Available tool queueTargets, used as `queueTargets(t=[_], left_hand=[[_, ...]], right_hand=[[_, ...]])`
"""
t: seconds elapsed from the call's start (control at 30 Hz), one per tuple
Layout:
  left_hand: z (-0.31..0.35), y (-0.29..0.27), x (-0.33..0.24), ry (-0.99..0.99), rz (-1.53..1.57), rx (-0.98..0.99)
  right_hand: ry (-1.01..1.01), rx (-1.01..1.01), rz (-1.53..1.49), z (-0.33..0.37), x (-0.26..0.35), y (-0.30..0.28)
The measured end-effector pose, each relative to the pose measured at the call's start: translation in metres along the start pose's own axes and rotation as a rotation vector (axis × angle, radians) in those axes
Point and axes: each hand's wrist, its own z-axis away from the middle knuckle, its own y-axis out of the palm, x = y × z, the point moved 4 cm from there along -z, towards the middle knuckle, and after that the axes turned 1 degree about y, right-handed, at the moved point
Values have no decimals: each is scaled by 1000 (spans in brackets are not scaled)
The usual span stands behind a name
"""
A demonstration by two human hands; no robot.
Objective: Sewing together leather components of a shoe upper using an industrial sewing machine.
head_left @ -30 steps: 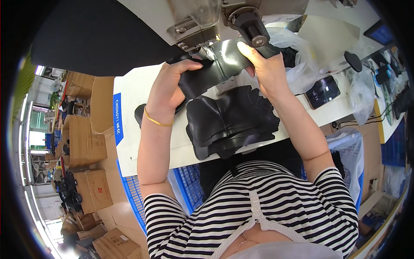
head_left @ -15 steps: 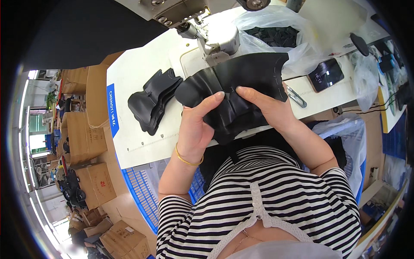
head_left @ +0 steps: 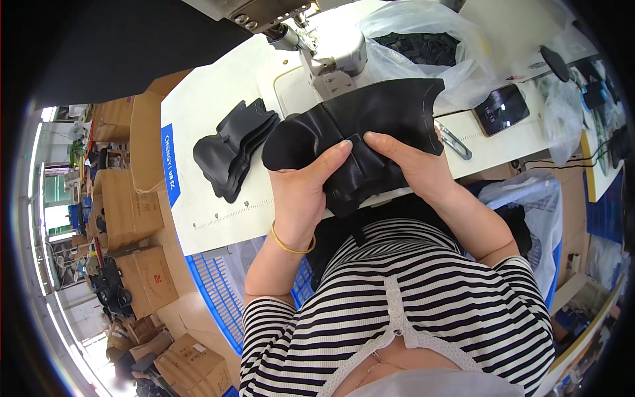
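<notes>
A black leather-like shoe upper piece, with a seam across it, is held in both hands just in front of the sewing machine. My left hand grips its near left part, thumb pressed on top and fingers hidden underneath. On the right side my right hand clasps the piece, its thumb lying close to the other thumb near the seam. The fingers of that hand are also out of sight below. Left of the piece, a stack of similar black pieces lies on the white table.
Behind the machine's right side, a clear plastic bag holds many small black pieces. Thread snips and a phone lie on the right. Blue baskets stand under the table edge; cardboard boxes are on the floor at left.
The left part of the black piece has tilted and bulged slightly as my left hand shifted under it. My right hand has stayed nearly in place.
</notes>
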Motion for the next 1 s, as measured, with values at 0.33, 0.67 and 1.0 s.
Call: queueTargets(t=[0.33,0.67,1.0], left_hand=[[2,1,0,-53,-14,27],[2,0,-1,-179,108,-3],[-1,-1,0,-106,-12,22]], right_hand=[[59,32,-53,3,-8,1],[-33,295,51,3,-14,-3],[74,-8,-159,5,-5,1]])
